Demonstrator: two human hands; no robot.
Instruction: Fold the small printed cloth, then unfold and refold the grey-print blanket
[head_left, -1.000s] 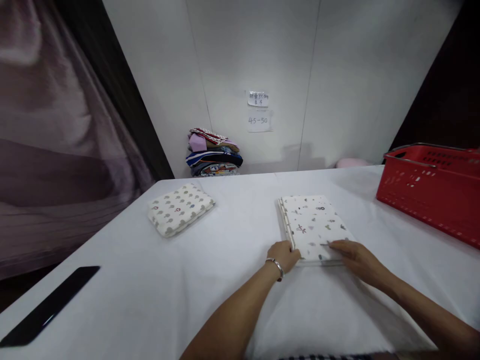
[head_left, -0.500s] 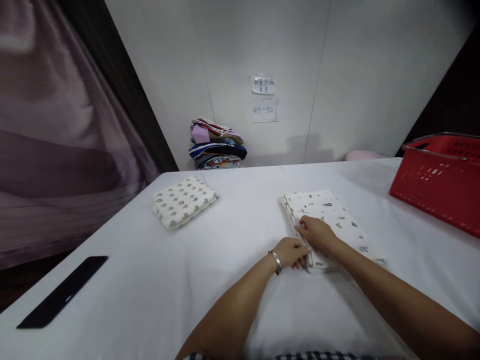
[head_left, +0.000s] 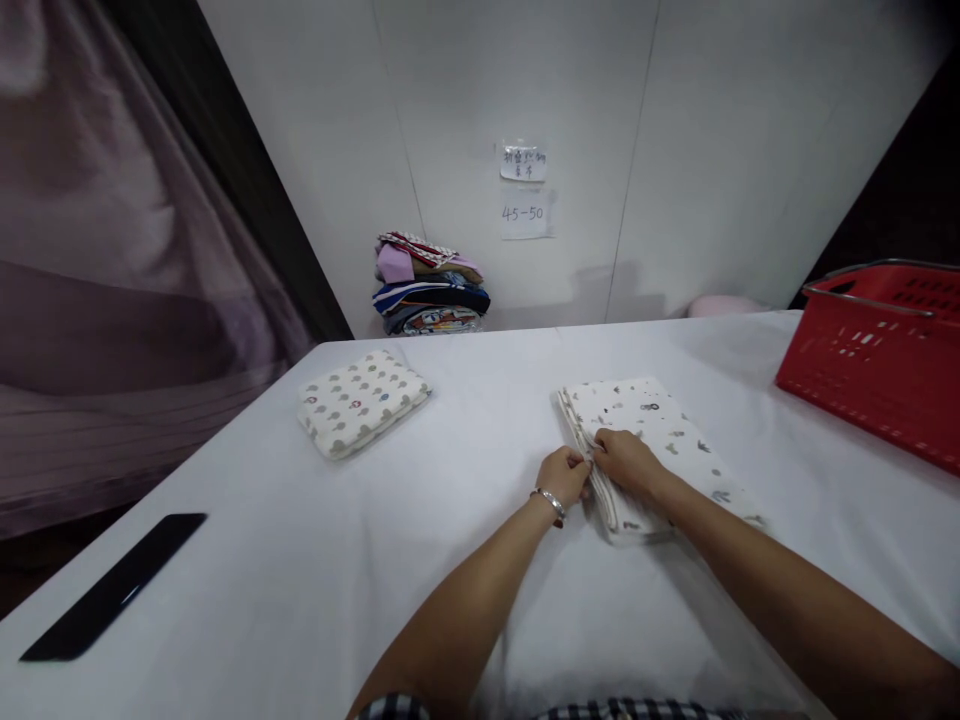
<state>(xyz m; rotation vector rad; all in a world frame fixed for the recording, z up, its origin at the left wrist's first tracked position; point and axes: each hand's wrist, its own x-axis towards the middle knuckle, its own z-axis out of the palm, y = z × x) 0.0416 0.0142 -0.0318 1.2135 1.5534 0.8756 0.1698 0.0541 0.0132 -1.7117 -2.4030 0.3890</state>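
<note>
my left hand (head_left: 564,477), right hand (head_left: 628,462), both pinching left edge of folded white printed fabric rectangle (head_left: 679,440), on white cloth-covered counter (head_left: 442,500)

See scattered grey and greenish prints on the right white cloth (head_left: 694,435), greyish rows on the left white cloth (head_left: 365,398). Also spot a red basket (head_left: 870,385) and black-and-white checked sleeve (head_left: 394,707).

Held fabric (head_left: 679,440) reads matt cloth on my feed; bracelet (head_left: 553,502) shiny metal; shopping basket (head_left: 874,375) smooth plastic, basket handle (head_left: 874,302) metal; curtain (head_left: 97,310) satiny cloth; number sign (head_left: 527,226) paper.
</note>
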